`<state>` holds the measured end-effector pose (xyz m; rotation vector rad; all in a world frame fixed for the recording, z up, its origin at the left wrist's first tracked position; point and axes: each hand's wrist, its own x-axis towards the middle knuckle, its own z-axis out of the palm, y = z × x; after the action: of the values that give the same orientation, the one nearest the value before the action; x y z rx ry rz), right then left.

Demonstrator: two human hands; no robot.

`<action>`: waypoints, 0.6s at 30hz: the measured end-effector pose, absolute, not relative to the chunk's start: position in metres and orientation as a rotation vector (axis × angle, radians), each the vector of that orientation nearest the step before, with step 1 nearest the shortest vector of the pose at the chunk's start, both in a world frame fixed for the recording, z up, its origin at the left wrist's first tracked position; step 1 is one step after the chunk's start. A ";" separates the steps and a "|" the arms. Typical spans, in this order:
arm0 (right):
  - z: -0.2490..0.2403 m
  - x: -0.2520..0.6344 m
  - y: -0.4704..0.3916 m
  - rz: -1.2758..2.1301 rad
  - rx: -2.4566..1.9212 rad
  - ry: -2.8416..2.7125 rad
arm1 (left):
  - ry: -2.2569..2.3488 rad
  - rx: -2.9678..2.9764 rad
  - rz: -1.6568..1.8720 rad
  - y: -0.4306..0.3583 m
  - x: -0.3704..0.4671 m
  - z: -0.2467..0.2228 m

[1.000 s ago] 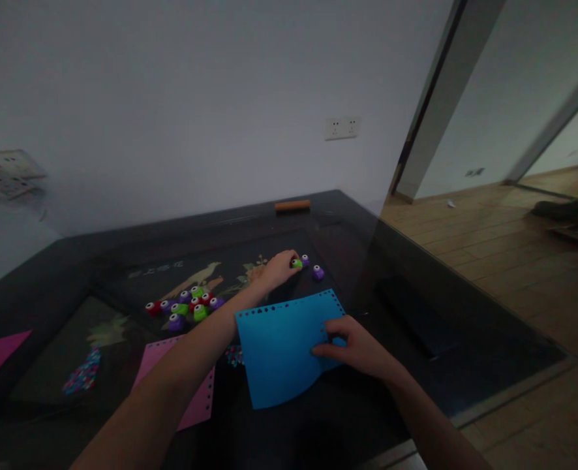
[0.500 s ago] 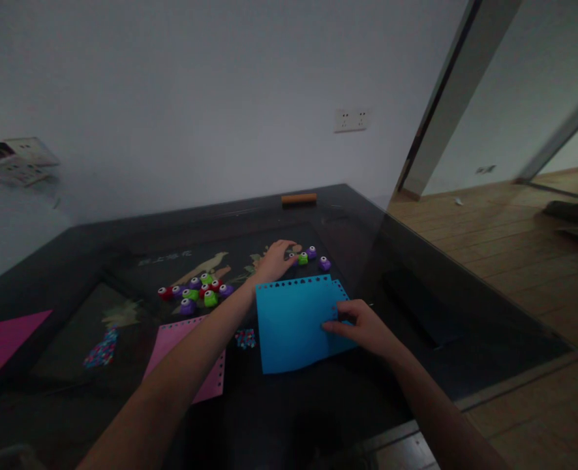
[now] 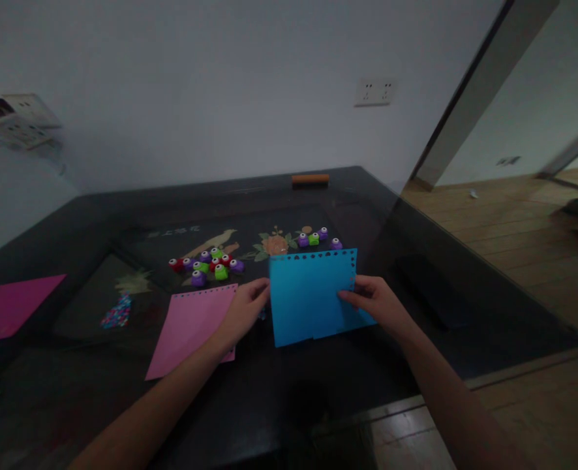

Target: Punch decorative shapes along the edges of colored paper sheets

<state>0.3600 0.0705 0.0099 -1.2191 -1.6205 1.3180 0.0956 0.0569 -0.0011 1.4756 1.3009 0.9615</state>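
Observation:
A blue sheet of paper (image 3: 308, 300) with small shapes punched along its top and right edges is raised at a tilt over the black table. My right hand (image 3: 374, 297) pinches its right edge between thumb and fingers. At the sheet's left edge, my left hand (image 3: 247, 307) has its fingertips closed on the paper, partly hidden behind it. Under the sheet's right side another blue layer shows. A pink sheet (image 3: 191, 326) with punched edges lies beneath my left forearm. Behind the blue sheet sit several small eye-topped craft punches (image 3: 314, 239) in purple and green.
More eye-topped punches (image 3: 220, 271) in red, purple and green cluster left of centre. Paper bits (image 3: 117, 312) lie in a colourful heap near a magenta sheet (image 3: 19, 305). A brown roll (image 3: 310, 179) rests by the wall, and a dark flat object (image 3: 430, 290) lies at right.
My left hand has come back from the punches at the rear to the blue sheet's left edge. The blue sheet is now tilted up more, with my right hand still on it.

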 end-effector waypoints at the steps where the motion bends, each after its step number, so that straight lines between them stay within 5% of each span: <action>1: 0.008 0.359 0.071 1.342 -1.234 -1.593 | 1.321 1.508 0.961 0.056 0.095 0.000; 18: 0.001 0.357 0.076 1.259 -1.366 -1.473 | 1.326 1.354 1.005 0.049 0.099 0.000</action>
<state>0.3574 0.0764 0.0014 -1.3658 -1.4729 1.2587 0.0987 0.0491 0.0002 1.3535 1.3257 1.0051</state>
